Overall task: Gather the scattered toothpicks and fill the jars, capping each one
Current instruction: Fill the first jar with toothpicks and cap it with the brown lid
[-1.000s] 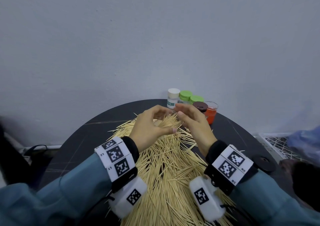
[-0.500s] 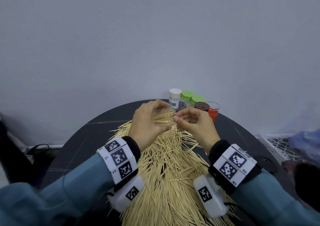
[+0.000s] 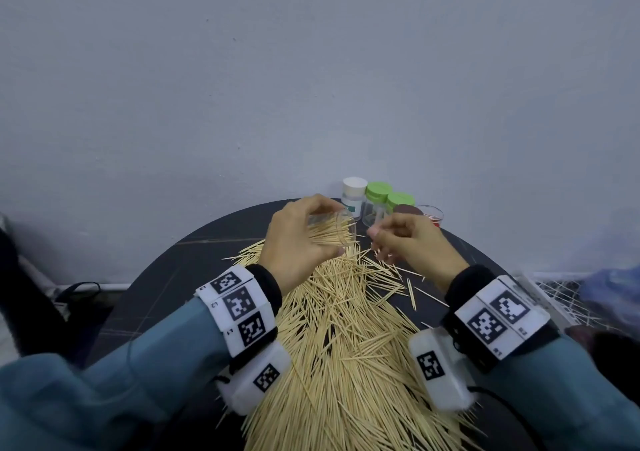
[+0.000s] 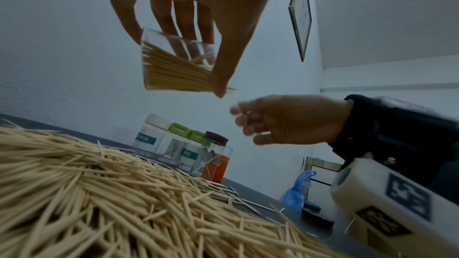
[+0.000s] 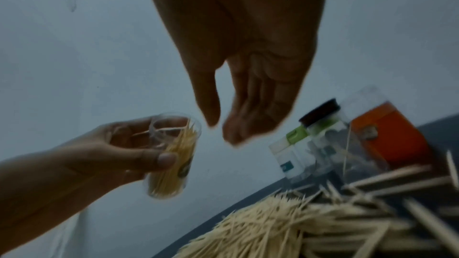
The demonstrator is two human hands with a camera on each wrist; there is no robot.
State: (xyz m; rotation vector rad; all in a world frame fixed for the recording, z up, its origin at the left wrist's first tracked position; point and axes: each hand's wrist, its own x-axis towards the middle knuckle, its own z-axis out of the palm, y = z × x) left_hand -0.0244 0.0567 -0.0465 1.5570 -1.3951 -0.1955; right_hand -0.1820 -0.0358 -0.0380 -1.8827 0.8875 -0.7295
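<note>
My left hand [image 3: 298, 242] grips a clear lidless jar [image 3: 332, 230] partly filled with toothpicks, tilted with its mouth to the right, above the far end of the pile. The left wrist view shows the jar [image 4: 174, 66] between thumb and fingers. My right hand [image 3: 405, 239] hovers just right of the jar's mouth, fingers loosely curled. In the right wrist view this hand [image 5: 238, 85] shows nothing between thumb and fingers, with the jar [image 5: 171, 160] to its left. A big heap of loose toothpicks [image 3: 346, 329] covers the round black table [image 3: 166, 277].
At the table's far edge stand a white-capped jar [image 3: 354, 194], two green-capped jars [image 3: 377, 197], a brown-lidded jar [image 3: 408, 211] and a red open one [image 3: 431, 213]. A black lid [image 4: 315, 217] lies right of the heap. A white wire basket [image 3: 561, 288] sits off the table's right side.
The left hand has lifted and tilted the jar. The right hand, which was at the jar's mouth with toothpicks, has drawn back to the right.
</note>
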